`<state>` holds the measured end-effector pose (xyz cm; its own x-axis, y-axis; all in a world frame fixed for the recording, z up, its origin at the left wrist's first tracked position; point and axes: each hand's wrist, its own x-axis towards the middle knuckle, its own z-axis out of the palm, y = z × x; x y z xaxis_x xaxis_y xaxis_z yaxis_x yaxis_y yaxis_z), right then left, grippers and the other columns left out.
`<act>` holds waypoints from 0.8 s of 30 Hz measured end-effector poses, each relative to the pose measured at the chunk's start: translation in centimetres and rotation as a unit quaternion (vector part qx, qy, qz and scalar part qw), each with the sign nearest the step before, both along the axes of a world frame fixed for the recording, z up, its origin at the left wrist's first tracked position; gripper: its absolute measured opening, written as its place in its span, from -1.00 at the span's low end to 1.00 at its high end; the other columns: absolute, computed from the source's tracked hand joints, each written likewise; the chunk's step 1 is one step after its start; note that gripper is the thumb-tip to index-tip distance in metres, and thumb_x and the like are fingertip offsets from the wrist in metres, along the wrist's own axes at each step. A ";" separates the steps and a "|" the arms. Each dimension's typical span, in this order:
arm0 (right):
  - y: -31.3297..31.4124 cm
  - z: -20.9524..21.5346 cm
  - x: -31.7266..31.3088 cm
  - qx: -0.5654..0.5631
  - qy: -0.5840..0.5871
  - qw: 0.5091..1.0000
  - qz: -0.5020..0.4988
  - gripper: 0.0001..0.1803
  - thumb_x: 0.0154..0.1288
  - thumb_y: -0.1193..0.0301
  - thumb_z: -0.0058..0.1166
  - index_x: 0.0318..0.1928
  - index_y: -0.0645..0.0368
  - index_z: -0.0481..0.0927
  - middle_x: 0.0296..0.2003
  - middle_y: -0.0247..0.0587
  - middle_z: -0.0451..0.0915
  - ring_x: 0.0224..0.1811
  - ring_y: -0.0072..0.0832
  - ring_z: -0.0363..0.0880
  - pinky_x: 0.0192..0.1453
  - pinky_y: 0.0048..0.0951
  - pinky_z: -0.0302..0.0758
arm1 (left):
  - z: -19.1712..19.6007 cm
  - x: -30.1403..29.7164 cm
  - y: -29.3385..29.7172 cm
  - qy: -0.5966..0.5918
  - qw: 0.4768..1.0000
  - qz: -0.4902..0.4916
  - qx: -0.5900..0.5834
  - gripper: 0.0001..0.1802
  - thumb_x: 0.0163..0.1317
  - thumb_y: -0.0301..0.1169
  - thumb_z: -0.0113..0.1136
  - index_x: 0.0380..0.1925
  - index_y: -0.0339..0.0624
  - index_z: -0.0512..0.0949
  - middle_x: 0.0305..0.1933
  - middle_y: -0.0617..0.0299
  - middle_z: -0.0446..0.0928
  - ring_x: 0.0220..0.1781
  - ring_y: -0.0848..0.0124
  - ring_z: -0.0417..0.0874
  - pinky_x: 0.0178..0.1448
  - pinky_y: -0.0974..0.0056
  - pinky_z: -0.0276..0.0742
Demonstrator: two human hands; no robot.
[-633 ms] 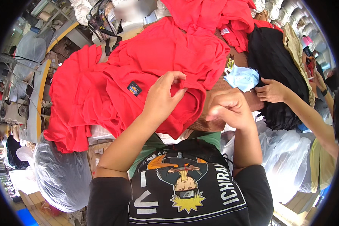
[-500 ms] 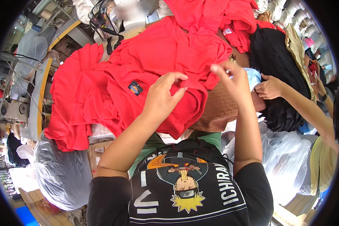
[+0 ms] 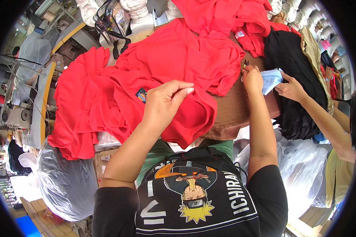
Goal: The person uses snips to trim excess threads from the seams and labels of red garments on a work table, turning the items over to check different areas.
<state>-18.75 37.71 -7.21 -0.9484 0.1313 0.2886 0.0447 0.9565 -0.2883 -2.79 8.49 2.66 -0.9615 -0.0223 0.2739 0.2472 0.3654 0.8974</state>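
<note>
A crumpled red garment (image 3: 166, 51) with a dark label (image 3: 141, 94) near its neckline lies spread in front of me. Over its near right part is my left hand (image 3: 164, 100), thumb and forefinger pinched together; whatever is between the tips is too small to make out. To the right, above the brown patterned table cover (image 3: 229, 114), my right hand (image 3: 252, 80) has its fingers closed round small thread snips (image 3: 246, 63), whose dark tips poke out beyond them. Just right of it, another person's hand (image 3: 290, 89) holds a light blue cloth piece (image 3: 270, 80).
More red garments (image 3: 221, 15) are heaped at the far side. A black garment stack (image 3: 290, 79) lies at the right. Clear plastic bags (image 3: 65, 185) bulge at lower left and right. A bag with black straps (image 3: 110, 23) and white thread cones (image 3: 138, 14) stand at the back.
My right hand has moved down onto the snips and closed on them. My left finger and thumb have come together. The blue cloth in the other person's hand shows more fully.
</note>
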 end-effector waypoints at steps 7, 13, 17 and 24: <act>1.4 0.8 -0.7 0.074 -0.057 0.995 -0.046 -0.72 0.22 0.28 0.12 -0.18 0.22 0.64 -0.12 0.03 0.62 -0.05 -0.07 0.64 0.00 -0.13 0.57 | -0.7 -0.2 -0.4 -0.060 0.997 -0.025 0.045 -0.88 0.29 -0.45 0.23 -0.28 -0.30 0.58 -0.33 0.21 0.67 -0.26 0.56 0.66 -0.15 0.43 0.54; 2.9 2.5 -0.2 0.077 -0.126 0.987 -0.061 -0.70 0.20 0.32 0.04 -0.11 0.18 0.62 -0.16 0.06 0.66 -0.06 -0.06 0.64 0.02 -0.13 0.55 | 0.1 0.0 -0.8 -0.123 0.986 -0.061 0.096 -0.86 0.38 -0.38 0.13 -0.22 -0.24 0.50 -0.28 0.25 0.65 -0.27 0.57 0.62 -0.14 0.43 0.50; 3.6 3.3 2.6 -0.088 -0.014 0.996 0.030 -0.78 0.22 0.42 -0.03 -0.15 0.20 0.58 -0.26 0.01 0.69 -0.21 -0.15 0.68 -0.14 -0.19 0.53 | -0.7 -0.5 -1.1 -0.121 0.978 -0.114 0.127 -0.81 0.37 -0.36 0.13 -0.12 -0.23 0.51 -0.13 0.18 0.65 -0.12 0.47 0.64 0.00 0.32 0.52; -1.3 8.1 6.6 -0.437 -0.054 0.865 0.242 -0.73 0.25 0.67 -0.23 -0.11 0.18 0.47 -0.48 -0.50 0.37 -0.47 -0.74 0.28 -0.41 -0.64 0.21 | -0.7 -0.9 0.0 0.111 0.959 -0.106 -0.238 -0.56 0.23 -0.37 0.22 0.13 -0.11 0.48 0.24 0.12 0.43 0.30 0.18 0.40 0.39 0.06 0.20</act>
